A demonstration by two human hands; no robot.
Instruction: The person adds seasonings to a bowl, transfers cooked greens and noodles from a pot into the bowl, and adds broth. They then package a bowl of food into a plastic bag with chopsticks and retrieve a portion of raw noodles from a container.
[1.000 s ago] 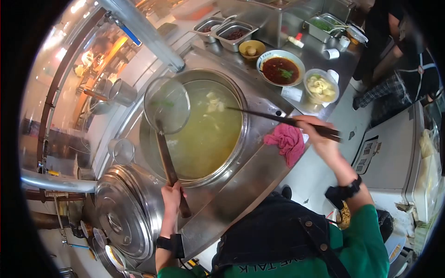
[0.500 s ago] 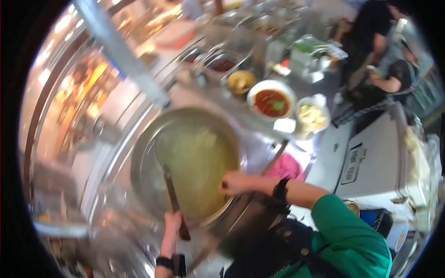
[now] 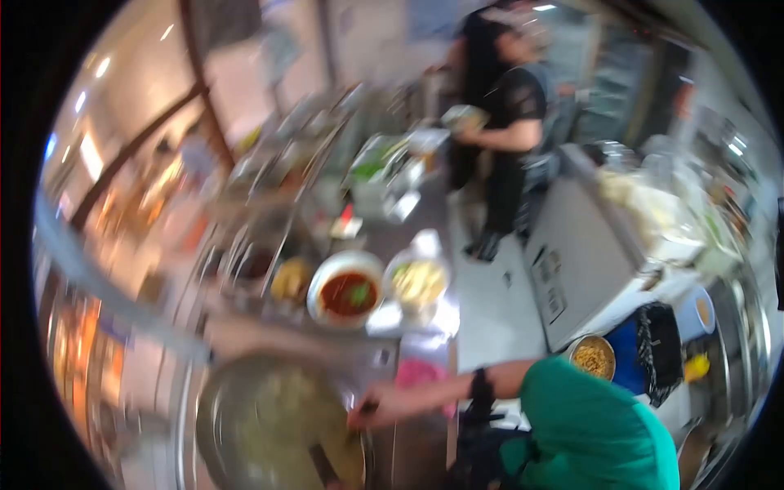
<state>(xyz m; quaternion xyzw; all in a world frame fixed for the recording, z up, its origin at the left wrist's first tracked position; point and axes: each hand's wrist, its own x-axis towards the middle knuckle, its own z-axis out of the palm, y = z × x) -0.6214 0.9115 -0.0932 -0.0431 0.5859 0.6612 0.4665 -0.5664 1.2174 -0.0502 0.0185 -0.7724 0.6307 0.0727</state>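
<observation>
Reaching out from a green sleeve (image 3: pixel 600 425), the right hand (image 3: pixel 382 406) sits at the right rim of the big metal pot (image 3: pixel 208 404). The whole view is very blurry. The grip of this hand points left, toward the middle of the pot, and a small dark bit shows at the fingertips. The fingers look curled, but I cannot tell if they are pinching that dark bit or are just close to it. A black band (image 3: pixel 482 384) goes round the wrist.

The pot is low on the left side of the view, sunk into the metal table (image 3: pixel 412 449). It is full of yellow soup (image 3: pixel 273 420). The soup lies just left of the grip and a little below it. A dark handle (image 3: pixel 323 464) sticks up out of the soup near the bottom edge, just below the right hand and apart from it. The left hand does not show.

A pink cloth (image 3: pixel 420 372) lies on the table just behind the right hand. Farther back stand a white bowl of red soup (image 3: pixel 347 292), a clear bowl of pale food (image 3: pixel 418 282) on its right, and a small yellow bowl (image 3: pixel 291 280) on its left. All three are well apart from the grip.

Another person in black (image 3: pixel 500 114) stands far back, holding something pale up in front. A round bowl of yellow bits (image 3: pixel 594 357) sits low down on the right, just above the green sleeve.
</observation>
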